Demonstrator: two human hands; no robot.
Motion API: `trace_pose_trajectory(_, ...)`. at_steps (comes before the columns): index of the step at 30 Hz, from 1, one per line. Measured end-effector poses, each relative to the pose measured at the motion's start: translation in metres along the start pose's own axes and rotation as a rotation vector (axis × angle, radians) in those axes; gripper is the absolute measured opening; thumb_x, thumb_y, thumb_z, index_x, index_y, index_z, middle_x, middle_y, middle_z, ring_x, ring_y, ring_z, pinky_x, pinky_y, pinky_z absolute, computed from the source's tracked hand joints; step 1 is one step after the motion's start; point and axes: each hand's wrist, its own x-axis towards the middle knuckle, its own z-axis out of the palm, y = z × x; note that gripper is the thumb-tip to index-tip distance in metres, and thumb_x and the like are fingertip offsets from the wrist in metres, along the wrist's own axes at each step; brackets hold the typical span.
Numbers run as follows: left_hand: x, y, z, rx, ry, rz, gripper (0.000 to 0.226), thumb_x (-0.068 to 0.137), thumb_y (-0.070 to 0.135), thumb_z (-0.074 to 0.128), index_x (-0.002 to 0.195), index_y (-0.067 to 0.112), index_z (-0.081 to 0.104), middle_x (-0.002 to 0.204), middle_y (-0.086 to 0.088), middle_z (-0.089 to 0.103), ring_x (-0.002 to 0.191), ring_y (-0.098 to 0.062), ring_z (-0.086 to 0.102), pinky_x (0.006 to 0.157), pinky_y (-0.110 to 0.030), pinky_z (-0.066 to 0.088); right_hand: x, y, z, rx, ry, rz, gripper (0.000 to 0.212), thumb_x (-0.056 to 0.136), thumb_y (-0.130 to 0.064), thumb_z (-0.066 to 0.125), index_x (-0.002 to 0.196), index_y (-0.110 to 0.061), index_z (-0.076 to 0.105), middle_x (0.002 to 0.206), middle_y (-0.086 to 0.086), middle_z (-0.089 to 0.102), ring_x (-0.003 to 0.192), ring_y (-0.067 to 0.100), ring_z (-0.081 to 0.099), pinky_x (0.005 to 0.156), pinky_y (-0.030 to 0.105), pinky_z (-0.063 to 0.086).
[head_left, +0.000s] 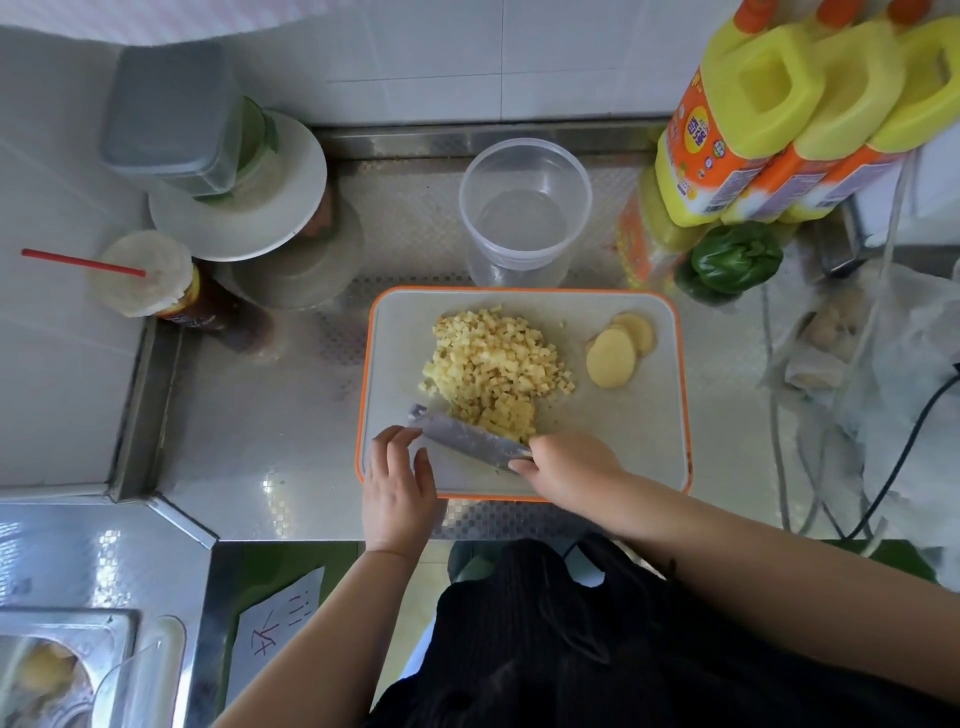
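Loosely heaped potato cubes (496, 369) touch the flat steel knife (467, 436).

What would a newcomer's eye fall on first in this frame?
The pile of small yellow cubes in the middle of the orange-rimmed cutting board, with the knife at its near edge: the right hand grips the handle, and the left hand is at the blade tip. Next come the bright yellow bottles at the back right and a clear tub behind the board.

left hand (397, 480) relaxed, right hand (569, 465) curled
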Motion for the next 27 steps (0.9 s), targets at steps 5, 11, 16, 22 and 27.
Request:
trace_pose_trajectory(5, 0.007, 0.01, 0.002, 0.079, -0.122, -0.033, 0.04, 0.097, 0.026, 0.036, 0.128, 0.008, 0.056, 0.13, -0.007, 0.055, 0.116, -0.028, 0.054, 0.099, -0.039, 0.043, 0.017, 0.011, -0.017, -0.071, 0.063, -0.006, 0.041, 0.098, -0.05, 0.039, 0.079, -0.016, 0.048, 0.069, 0.0, 0.052, 0.064, 0.019, 0.054, 0.054, 0.029, 0.04)
trace_pose_trajectory(11, 0.017, 0.017, 0.007, 0.162, -0.192, 0.002, 0.044, 0.095, 0.029, 0.036, 0.131, 0.012, 0.056, 0.131, -0.005, 0.057, 0.117, -0.027, 0.055, 0.09, -0.049, 0.052, 0.026, 0.016, -0.035, -0.046, 0.102, 0.044, 0.039, 0.098, -0.05, 0.04, 0.081, -0.015, 0.049, 0.073, 0.0, 0.051, 0.071, 0.023, 0.055, 0.055, 0.029, 0.037)
trace_pose_trajectory(16, 0.024, 0.026, 0.004, 0.294, -0.183, 0.343, 0.049, 0.099, 0.025, 0.04, 0.146, 0.011, 0.041, 0.147, -0.008, 0.048, 0.136, -0.027, 0.043, 0.11, -0.046, 0.038, 0.023, 0.018, -0.046, 0.287, 0.034, 0.126, 0.045, 0.095, -0.048, 0.047, 0.065, -0.014, 0.039, 0.056, 0.002, 0.042, 0.049, 0.019, 0.04, 0.05, 0.028, 0.029)
trace_pose_trajectory(22, 0.035, 0.048, 0.019, 0.478, -0.352, 0.48, 0.09, 0.086, 0.013, 0.062, 0.159, 0.015, 0.008, 0.166, -0.001, 0.01, 0.152, -0.025, 0.012, 0.119, -0.048, 0.015, 0.012, 0.021, -0.062, 0.831, -0.031, 0.235, 0.037, 0.095, -0.045, 0.048, 0.08, -0.011, 0.046, 0.051, 0.001, 0.04, 0.039, 0.016, 0.036, 0.043, 0.023, 0.032)
trace_pose_trajectory(27, 0.032, 0.033, 0.021, 0.6, -0.376, 0.413, 0.077, 0.097, 0.024, 0.049, 0.157, 0.012, 0.003, 0.166, -0.001, 0.003, 0.152, -0.027, 0.001, 0.119, -0.048, 0.009, 0.006, 0.034, -0.071, 1.034, -0.043, 0.323, 0.036, 0.094, -0.048, 0.05, 0.086, -0.015, 0.036, 0.056, -0.002, 0.027, 0.043, 0.012, 0.024, 0.046, 0.022, 0.022)
